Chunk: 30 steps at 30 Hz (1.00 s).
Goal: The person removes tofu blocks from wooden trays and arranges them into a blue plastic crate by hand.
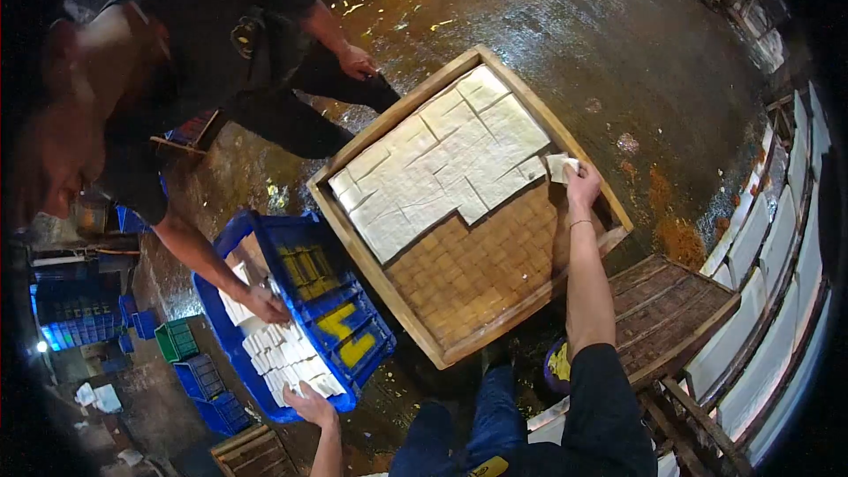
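Note:
A wooden-framed tray [422,343] with a woven mat base holds a slab of white tofu [442,150] cut into blocks. At the tray's right side, my right hand [581,184] pinches a tofu piece [558,168] next to the slab's edge. My left hand [311,405] is at the near rim of a blue crate [231,349], its fingers extended over rows of small tofu pieces [287,355]. No held piece shows in it. The woven base is bare on the tray's near side.
A co-worker stands at the left, one hand [267,305] in the crate and the other hand [358,63] beyond the tray. A wooden rack [667,314] and white slabs [751,344] line the right. A green crate [177,339] lies farther left. The floor [565,53] looks wet.

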### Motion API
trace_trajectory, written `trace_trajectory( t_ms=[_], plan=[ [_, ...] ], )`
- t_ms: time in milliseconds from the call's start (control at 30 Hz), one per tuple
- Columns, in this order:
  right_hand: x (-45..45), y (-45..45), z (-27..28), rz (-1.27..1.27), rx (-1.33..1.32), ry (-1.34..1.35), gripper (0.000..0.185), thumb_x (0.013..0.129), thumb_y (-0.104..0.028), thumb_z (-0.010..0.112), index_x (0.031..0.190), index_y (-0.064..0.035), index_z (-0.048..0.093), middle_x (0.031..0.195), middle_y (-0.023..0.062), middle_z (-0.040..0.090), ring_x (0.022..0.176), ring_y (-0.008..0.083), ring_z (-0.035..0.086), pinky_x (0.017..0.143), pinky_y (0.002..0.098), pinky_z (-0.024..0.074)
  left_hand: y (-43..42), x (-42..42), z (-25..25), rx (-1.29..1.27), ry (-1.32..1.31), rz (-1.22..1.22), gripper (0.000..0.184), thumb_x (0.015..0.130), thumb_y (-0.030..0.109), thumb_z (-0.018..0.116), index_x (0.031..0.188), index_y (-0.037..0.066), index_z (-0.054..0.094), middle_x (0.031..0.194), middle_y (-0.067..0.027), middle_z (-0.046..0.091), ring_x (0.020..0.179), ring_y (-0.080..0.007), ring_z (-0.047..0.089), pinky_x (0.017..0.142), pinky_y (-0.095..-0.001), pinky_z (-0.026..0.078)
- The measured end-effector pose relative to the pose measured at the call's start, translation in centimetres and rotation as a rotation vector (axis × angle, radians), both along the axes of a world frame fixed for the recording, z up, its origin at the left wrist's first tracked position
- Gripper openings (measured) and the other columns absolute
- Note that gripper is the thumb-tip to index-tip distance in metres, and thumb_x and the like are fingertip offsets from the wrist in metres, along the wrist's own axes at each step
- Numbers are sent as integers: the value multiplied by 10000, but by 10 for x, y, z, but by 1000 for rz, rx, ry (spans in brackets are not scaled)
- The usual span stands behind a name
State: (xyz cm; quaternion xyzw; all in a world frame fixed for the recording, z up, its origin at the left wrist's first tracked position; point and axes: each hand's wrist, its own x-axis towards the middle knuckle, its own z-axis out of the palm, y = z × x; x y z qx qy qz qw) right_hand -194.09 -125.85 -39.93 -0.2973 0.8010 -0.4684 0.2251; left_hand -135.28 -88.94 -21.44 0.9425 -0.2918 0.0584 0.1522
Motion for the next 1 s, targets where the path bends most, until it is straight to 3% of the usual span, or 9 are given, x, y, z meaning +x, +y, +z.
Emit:
trace_trajectory(
  t_ms=[267, 367, 467, 533, 600, 733, 767, 833, 1000],
  plan=[
    [-6, -17, -45, -172, -120, -9, 310, 745, -138, 782, 950, 44, 637, 924, 144, 674, 843, 214, 638, 771, 356, 516, -9, -8, 8, -13, 75, 64, 431, 925, 205, 562, 1256, -57, 471, 1238, -231, 524, 1157, -379, 489, 1005, -443, 363],
    [-39, -37, -100, 123, -173, -269, 240, 848, -144, 694, 1030, 7, 648, 955, 108, 668, 832, 196, 618, 768, 346, 508, -9, -9, 11, -30, 15, 30, 422, 897, 205, 590, 1231, -32, 490, 1213, -221, 538, 1135, -379, 501, 993, -442, 371],
    [14, -22, 28, -23, -126, -465, 337, 887, -141, 672, 1184, -11, 579, 1031, 92, 655, 883, 198, 623, 780, 341, 520, -18, -15, 19, 13, -13, 46, 411, 874, 229, 597, 1201, -3, 505, 1214, -196, 530, 1143, -370, 492, 976, -447, 375],
    [18, 3, 50, 171, -223, -684, 403, 890, -178, 679, 1250, -61, 542, 1135, 91, 618, 981, 211, 606, 805, 337, 526, -21, -18, 26, 24, -1, 61, 412, 870, 234, 595, 1200, 5, 506, 1219, -189, 526, 1151, -365, 487, 975, -453, 371],
    [94, 49, 157, 213, -139, -756, 418, 884, -197, 687, 1249, -60, 536, 1209, 95, 576, 1068, 200, 569, 861, 324, 518, -20, -21, 26, 32, 23, 76, 413, 866, 240, 594, 1199, 13, 507, 1223, -182, 523, 1159, -360, 482, 974, -460, 367],
    [238, 116, 236, 550, -67, -1001, 406, 883, -200, 673, 1223, -25, 540, 1157, 80, 569, 1074, 185, 546, 927, 318, 496, -19, -18, 30, 4, 0, 32, 420, 858, 243, 591, 1209, 28, 506, 1242, -169, 516, 1187, -334, 470, 990, -470, 342],
    [285, 131, 245, 687, -200, -1008, 345, 880, -146, 666, 1193, -47, 561, 1017, 61, 588, 940, 149, 573, 784, 276, 519, -19, -18, 33, 4, 15, 26, 426, 855, 247, 593, 1212, 30, 507, 1248, -162, 515, 1197, -327, 464, 998, -466, 333],
    [371, 147, 289, 941, 27, -849, 271, 859, -32, 651, 1124, -36, 590, 849, 26, 595, 735, 77, 536, 601, 225, 439, -17, -17, 33, 1, 33, 17, 433, 850, 266, 595, 1210, 37, 519, 1260, -144, 513, 1219, -310, 449, 1011, -445, 315],
    [543, 165, 289, 1288, -248, -279, 338, 814, -67, 672, 1135, -31, 574, 896, 124, 675, 850, 202, 642, 765, 314, 509, -10, -9, 30, -31, 122, 33, 412, 854, 291, 591, 1187, 54, 545, 1247, -128, 541, 1186, -293, 489, 992, -453, 308]
  ],
)
